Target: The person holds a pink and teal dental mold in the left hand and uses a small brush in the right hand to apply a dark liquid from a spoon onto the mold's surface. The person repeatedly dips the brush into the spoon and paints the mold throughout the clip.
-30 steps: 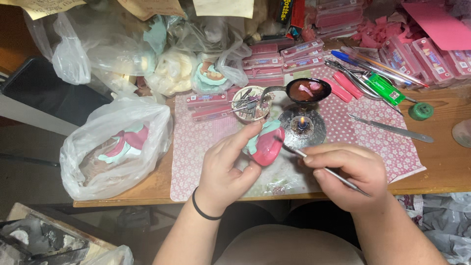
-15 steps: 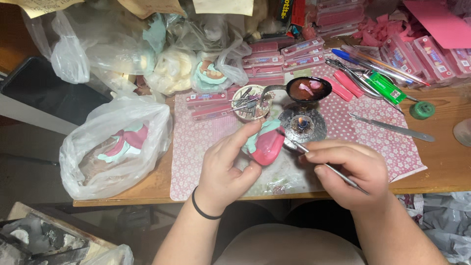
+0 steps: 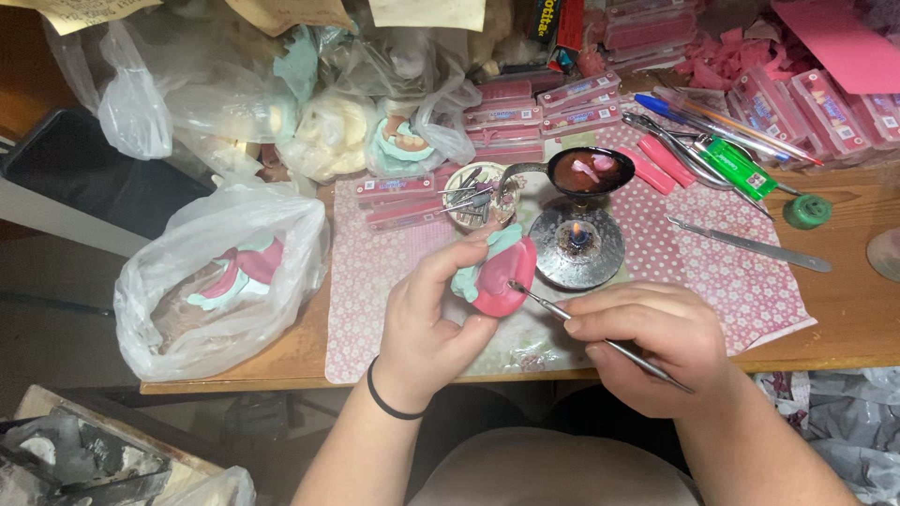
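Note:
My left hand (image 3: 433, 314) grips a pink wax plate on a pale green dental cast (image 3: 497, 270), held up over the pink patterned mat (image 3: 375, 272). My right hand (image 3: 656, 342) pinches a thin metal carving tool (image 3: 581, 328) like a pen; its tip touches the pink wax. Just beyond stands a small round metal burner (image 3: 577, 245) with a lit flame. A dark spoon (image 3: 589, 171) holding pink wax rests above the burner.
A clear plastic bag (image 3: 220, 276) with another pink and green cast lies at left. A round tin (image 3: 478, 192) of metal tools, pink flat boxes (image 3: 534, 98), a green lighter (image 3: 741, 169), pliers and a metal spatula (image 3: 750, 244) crowd the wooden table (image 3: 853, 309).
The metal tool's tip has moved from the burner flame back to the pink wax. My left hand has kept the cast almost still.

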